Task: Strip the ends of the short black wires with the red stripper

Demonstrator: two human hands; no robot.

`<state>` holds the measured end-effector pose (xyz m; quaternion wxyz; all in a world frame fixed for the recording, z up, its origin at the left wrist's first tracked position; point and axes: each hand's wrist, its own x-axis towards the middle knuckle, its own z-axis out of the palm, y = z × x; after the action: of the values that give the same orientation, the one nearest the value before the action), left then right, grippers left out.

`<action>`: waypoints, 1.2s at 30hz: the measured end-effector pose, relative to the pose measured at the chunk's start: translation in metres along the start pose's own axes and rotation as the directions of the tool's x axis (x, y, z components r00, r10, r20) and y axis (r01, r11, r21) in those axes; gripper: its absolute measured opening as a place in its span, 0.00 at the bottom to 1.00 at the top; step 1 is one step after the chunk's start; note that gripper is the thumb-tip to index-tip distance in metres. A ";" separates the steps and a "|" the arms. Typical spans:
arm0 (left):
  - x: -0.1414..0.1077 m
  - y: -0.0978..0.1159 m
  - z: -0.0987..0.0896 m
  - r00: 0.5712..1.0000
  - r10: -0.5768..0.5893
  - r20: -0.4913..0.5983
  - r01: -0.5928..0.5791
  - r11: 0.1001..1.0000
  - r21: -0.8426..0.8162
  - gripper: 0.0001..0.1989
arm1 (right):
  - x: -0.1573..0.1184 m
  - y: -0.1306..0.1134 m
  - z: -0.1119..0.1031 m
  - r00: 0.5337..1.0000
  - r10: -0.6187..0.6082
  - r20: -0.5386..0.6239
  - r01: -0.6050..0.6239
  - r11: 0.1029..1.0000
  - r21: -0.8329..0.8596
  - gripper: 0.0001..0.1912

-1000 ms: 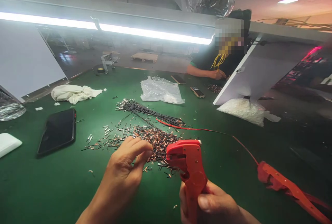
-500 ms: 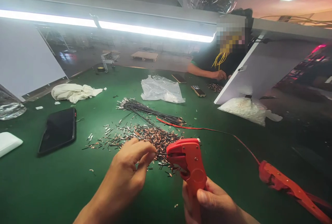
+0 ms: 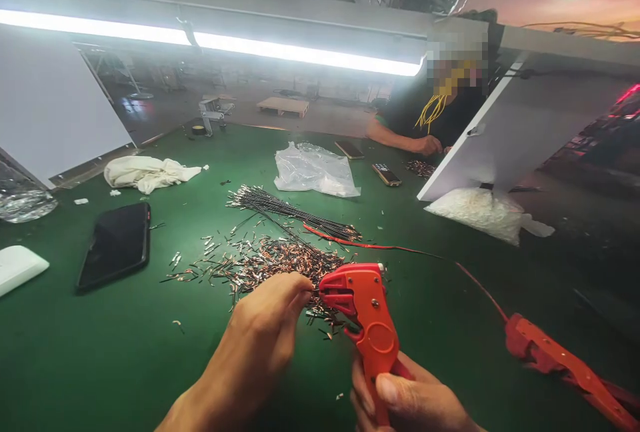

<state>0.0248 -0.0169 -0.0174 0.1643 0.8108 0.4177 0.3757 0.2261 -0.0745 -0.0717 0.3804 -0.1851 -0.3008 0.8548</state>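
A: What are we seeing at the green counter [image 3: 140, 352]?
B: We see a right hand [image 3: 415, 395] wrapped around the grip of a red wire stripper [image 3: 373, 312], its head turned toward the left hand [image 3: 267, 322].
A: And that left hand?
B: We find its thumb and fingertips pinched together on a black wire [image 3: 317, 291] at the tool's mouth; most of the wire is hidden from us.
A: Where does the tool stand?
B: We place it raised and slightly tilted, at the near right edge of a pile of black and copper clippings [image 3: 295, 260]. Behind the pile lies a bundle of black wires [image 3: 305, 214].
A: What surrounds them?
B: We note a second red tool [image 3: 560, 352] at right, a dark phone [image 3: 117, 242] at left, a clear plastic bag [image 3: 315, 171] beyond the bundle and, across the counter, a co-worker's hand [image 3: 430, 145].
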 end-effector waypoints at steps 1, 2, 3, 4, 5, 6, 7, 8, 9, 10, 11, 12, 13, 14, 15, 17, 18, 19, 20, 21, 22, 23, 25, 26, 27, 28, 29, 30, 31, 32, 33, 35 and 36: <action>0.000 0.000 0.000 1.000 -0.013 -0.001 0.013 1.000 0.005 0.09 | 0.000 -0.001 0.001 1.000 0.004 0.007 -0.004 1.000 0.000 0.17; 0.000 0.000 0.000 1.000 -0.029 0.002 0.029 1.000 0.010 0.09 | 0.000 -0.003 0.003 1.000 0.018 0.006 -0.018 1.000 -0.002 0.17; 0.000 0.000 0.000 0.999 -0.042 0.009 0.042 0.999 0.014 0.10 | -0.001 -0.004 0.004 0.999 0.039 -0.006 -0.039 0.999 -0.003 0.17; 0.000 0.000 0.001 0.998 -0.056 0.021 0.056 0.998 0.022 0.10 | -0.001 -0.005 0.005 0.998 0.054 -0.020 -0.054 0.999 0.004 0.17; 0.000 0.000 0.001 0.997 -0.072 0.039 0.071 0.997 0.034 0.10 | -0.001 -0.005 0.006 0.998 0.061 -0.032 -0.060 0.998 0.015 0.17; -0.001 0.000 0.001 0.995 -0.087 0.057 0.084 0.995 0.046 0.11 | -0.001 -0.006 0.007 0.997 0.058 -0.043 -0.057 0.998 0.029 0.17; -0.001 0.000 0.001 0.992 -0.102 0.076 0.098 0.994 0.056 0.11 | -0.001 -0.005 0.007 0.998 0.046 -0.043 -0.044 0.998 0.045 0.17; -0.002 0.000 0.001 0.989 -0.118 0.090 0.113 0.992 0.061 0.12 | 0.000 -0.005 0.006 0.999 0.035 -0.026 -0.034 0.998 0.061 0.17; -0.003 0.000 0.001 0.987 -0.130 0.100 0.124 0.991 0.058 0.12 | 0.000 -0.004 0.006 1.000 0.031 -0.004 -0.031 0.997 0.072 0.16; -0.003 0.000 0.001 0.985 -0.135 0.107 0.131 0.990 0.046 0.12 | 0.001 -0.004 0.005 0.999 0.034 0.012 -0.034 0.997 0.075 0.16; -0.004 0.000 0.001 0.985 -0.131 0.111 0.128 0.991 0.030 0.12 | 0.001 -0.004 0.005 0.999 0.039 0.018 -0.040 0.996 0.078 0.15; -0.005 0.000 0.001 0.986 -0.125 0.110 0.124 0.992 0.014 0.11 | 0.002 -0.003 0.004 0.999 0.038 0.023 -0.040 0.996 0.079 0.14; -0.005 0.000 0.001 0.988 -0.116 0.106 0.116 0.993 0.001 0.11 | 0.002 -0.003 0.003 0.999 0.035 0.030 -0.037 0.996 0.078 0.14; -0.006 0.000 0.001 0.989 -0.104 0.101 0.106 0.994 -0.006 0.11 | 0.002 -0.003 0.002 0.999 0.030 0.032 -0.033 0.996 0.077 0.14; -0.006 0.000 0.001 0.991 -0.094 0.097 0.095 0.995 -0.006 0.10 | 0.001 -0.003 0.001 0.999 0.028 0.039 -0.031 0.997 0.072 0.14; -0.007 0.000 0.000 0.993 -0.086 0.081 0.085 0.996 0.018 0.10 | 0.000 -0.002 -0.002 0.998 0.030 0.048 -0.033 0.998 0.058 0.15; -0.007 0.000 0.000 0.994 -0.083 0.068 0.081 0.996 0.039 0.10 | -0.001 -0.002 -0.003 0.998 0.035 0.048 -0.037 0.998 0.042 0.16; -0.006 0.000 -0.001 0.995 -0.082 0.049 0.079 0.995 0.065 0.09 | -0.002 -0.002 -0.004 0.998 0.035 0.043 -0.036 0.999 0.028 0.17; -0.006 0.000 -0.002 0.996 -0.082 0.025 0.079 0.993 0.093 0.09 | -0.003 -0.002 -0.003 0.999 0.029 0.040 -0.030 0.999 0.017 0.17; -0.006 0.000 -0.003 0.997 -0.080 -0.002 0.080 0.989 0.122 0.09 | -0.003 -0.003 -0.002 0.999 0.022 0.034 -0.023 1.000 0.013 0.18; -0.006 0.000 -0.004 0.997 -0.076 -0.028 0.079 0.985 0.151 0.10 | -0.004 -0.004 0.000 1.000 0.015 0.017 -0.015 1.000 0.011 0.18; -0.006 0.000 -0.005 0.997 -0.062 -0.049 0.070 0.982 0.177 0.10 | -0.004 -0.006 0.003 1.000 -0.004 -0.020 0.004 1.000 -0.009 0.18; -0.007 0.000 -0.003 0.998 -0.010 -0.066 0.024 0.976 0.217 0.10 | -0.004 -0.013 0.009 0.979 -0.113 -0.170 0.085 0.983 -0.161 0.17; -0.008 0.000 -0.001 0.998 0.023 -0.059 -0.009 0.973 0.229 0.10 | -0.004 -0.017 0.011 0.941 -0.215 -0.260 0.131 0.943 -0.307 0.16; -0.009 0.000 0.002 0.997 0.057 -0.043 -0.046 0.971 0.236 0.10 | -0.004 -0.022 0.013 0.875 -0.347 -0.336 0.158 0.863 -0.481 0.14; -0.011 0.001 0.005 0.996 0.089 -0.016 -0.083 0.967 0.239 0.10 | -0.004 -0.026 0.014 0.812 -0.455 -0.366 0.150 0.768 -0.623 0.13; -0.013 0.002 0.009 0.993 0.115 0.013 -0.114 0.963 0.243 0.10 | -0.003 -0.030 0.014 0.757 -0.536 -0.374 0.121 0.676 -0.727 0.11; -0.014 0.003 0.013 0.990 0.135 0.038 -0.140 0.958 0.249 0.11 | -0.003 -0.033 0.014 0.717 -0.590 -0.370 0.090 0.605 -0.791 0.10; -0.016 0.004 0.016 0.986 0.156 0.060 -0.166 0.953 0.255 0.11 | -0.002 -0.036 0.014 0.699 -0.618 -0.359 0.077 0.565 -0.821 0.09; -0.017 0.006 0.019 0.982 0.175 0.077 -0.189 0.948 0.256 0.11 | -0.002 -0.037 0.013 0.710 -0.614 -0.346 0.065 0.546 -0.835 0.08; -0.017 0.007 0.022 0.977 0.193 0.091 -0.210 0.944 0.254 0.11 | -0.001 -0.037 0.013 0.711 -0.616 -0.340 0.064 0.538 -0.840 0.07; -0.018 0.010 0.026 0.967 0.228 0.115 -0.249 0.941 0.228 0.11 | 0.001 -0.036 0.014 0.737 -0.591 -0.327 0.075 0.554 -0.829 0.06; -0.018 0.011 0.027 0.962 0.243 0.127 -0.265 0.941 0.210 0.11 | 0.002 -0.034 0.014 0.748 -0.579 -0.324 0.080 0.564 -0.822 0.05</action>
<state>0.0446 -0.0366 -0.0369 0.0421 0.8889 0.3407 0.3034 0.2357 -0.0606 -0.0386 0.4962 -0.5077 -0.5370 0.4557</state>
